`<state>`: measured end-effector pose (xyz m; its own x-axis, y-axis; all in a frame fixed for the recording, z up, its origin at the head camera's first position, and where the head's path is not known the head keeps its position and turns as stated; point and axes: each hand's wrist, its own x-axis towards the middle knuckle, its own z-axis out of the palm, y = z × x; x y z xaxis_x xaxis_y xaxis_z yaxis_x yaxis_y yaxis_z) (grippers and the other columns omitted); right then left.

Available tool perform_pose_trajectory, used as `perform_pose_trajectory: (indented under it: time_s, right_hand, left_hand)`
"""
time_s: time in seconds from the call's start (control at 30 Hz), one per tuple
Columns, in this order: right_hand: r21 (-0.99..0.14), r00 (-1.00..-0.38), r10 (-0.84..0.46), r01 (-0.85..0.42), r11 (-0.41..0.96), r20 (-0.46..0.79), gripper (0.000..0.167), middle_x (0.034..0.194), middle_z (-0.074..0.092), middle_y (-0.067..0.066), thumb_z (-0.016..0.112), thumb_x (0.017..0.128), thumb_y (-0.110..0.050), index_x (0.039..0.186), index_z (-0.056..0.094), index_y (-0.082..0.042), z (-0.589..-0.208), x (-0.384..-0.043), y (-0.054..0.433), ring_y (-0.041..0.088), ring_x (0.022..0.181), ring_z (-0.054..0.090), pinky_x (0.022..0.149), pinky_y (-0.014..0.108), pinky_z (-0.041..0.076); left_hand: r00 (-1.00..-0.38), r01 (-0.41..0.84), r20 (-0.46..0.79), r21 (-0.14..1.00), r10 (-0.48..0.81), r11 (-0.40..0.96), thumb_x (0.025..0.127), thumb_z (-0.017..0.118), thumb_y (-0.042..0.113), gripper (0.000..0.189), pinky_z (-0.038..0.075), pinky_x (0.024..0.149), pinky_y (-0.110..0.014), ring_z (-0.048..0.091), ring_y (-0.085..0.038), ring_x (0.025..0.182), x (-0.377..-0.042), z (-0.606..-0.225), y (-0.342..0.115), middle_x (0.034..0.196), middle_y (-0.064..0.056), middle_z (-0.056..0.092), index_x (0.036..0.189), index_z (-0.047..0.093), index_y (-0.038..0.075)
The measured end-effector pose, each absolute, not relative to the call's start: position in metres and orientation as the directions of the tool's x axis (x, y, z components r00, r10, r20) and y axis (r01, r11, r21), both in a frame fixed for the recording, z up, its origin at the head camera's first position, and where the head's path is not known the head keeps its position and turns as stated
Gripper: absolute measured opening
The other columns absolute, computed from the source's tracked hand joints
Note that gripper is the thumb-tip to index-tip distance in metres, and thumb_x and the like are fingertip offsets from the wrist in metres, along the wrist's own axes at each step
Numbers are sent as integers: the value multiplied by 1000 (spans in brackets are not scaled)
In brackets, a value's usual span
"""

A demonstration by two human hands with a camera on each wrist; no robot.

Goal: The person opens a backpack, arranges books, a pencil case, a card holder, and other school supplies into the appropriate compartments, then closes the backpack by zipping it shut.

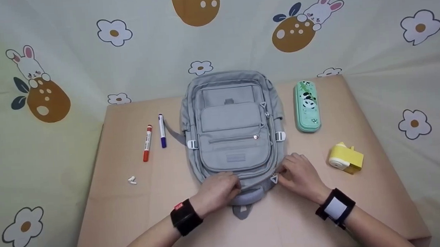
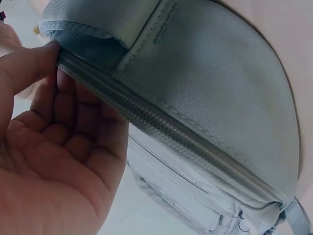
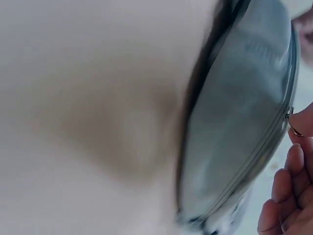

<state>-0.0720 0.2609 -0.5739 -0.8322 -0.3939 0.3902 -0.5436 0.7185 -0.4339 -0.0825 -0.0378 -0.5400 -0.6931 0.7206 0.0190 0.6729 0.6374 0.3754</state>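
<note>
A grey backpack [image 1: 230, 117] lies front side up on the table, its top end toward me. With thumb and fingers my left hand [image 1: 218, 190] pinches the zippered edge near the top handle [image 1: 252, 195]. The left wrist view shows the zipper [image 2: 161, 125] running away from the thumb, its teeth closed along the part in sight. My right hand [image 1: 300, 176] is at the top right corner of the bag, pinching a zipper pull; its slider [image 3: 288, 115] sits at the thumb tip in the right wrist view. A triangular pull [image 1: 274, 179] hangs beside these fingers.
Left of the bag lie a red marker [image 1: 147, 143], a blue marker [image 1: 162, 131] and a small white object [image 1: 132, 180]. To its right are a green panda pencil case [image 1: 307, 106] and a yellow-and-white object [image 1: 346, 158]. A patterned cloth [image 1: 238, 42] hangs behind the table.
</note>
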Motion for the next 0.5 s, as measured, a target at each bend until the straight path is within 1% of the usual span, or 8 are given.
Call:
perform_pose_trajectory:
  time_s: [0.1, 0.23, 0.37, 0.5]
  right_hand:
    - [-465, -861, -365, -501, 730, 355, 22, 84, 60, -13, 84, 79, -16, 88, 65, -21, -576, -74, 268, 9, 82, 50, 73, 31, 42]
    - [-482, -867, -360, -492, 725, 344, 18, 86, 62, -12, 82, 80, -14, 90, 68, -20, -577, -74, 270, 9, 82, 51, 71, 30, 43]
    - [-490, -857, -360, -509, 708, 369, 19, 86, 64, -11, 81, 78, -10, 90, 70, -19, -576, -74, 271, 10, 82, 52, 70, 31, 44]
    - [-488, -848, -368, -522, 700, 381, 18, 88, 66, -10, 81, 79, -10, 90, 71, -19, -576, -72, 272, 10, 82, 54, 70, 30, 45]
  left_hand:
    - [-691, 676, 17, 372, 723, 637, 90, 74, 18, 4, 51, 64, -26, 61, -11, 73, -85, -539, -37, 82, 9, 63, 90, 70, 19]
    - [-691, 676, 4, 357, 723, 644, 88, 74, 18, 4, 50, 62, -26, 59, -11, 69, -88, -534, -33, 79, 9, 62, 87, 69, 19]
    - [-697, 676, -5, 332, 717, 658, 89, 74, 25, 9, 52, 67, -28, 61, -13, 76, -91, -527, -26, 85, 7, 67, 94, 73, 18]
    - [-694, 691, 4, 285, 720, 665, 91, 74, 31, 16, 52, 71, -29, 62, -14, 81, -95, -518, -15, 90, 6, 68, 99, 75, 18]
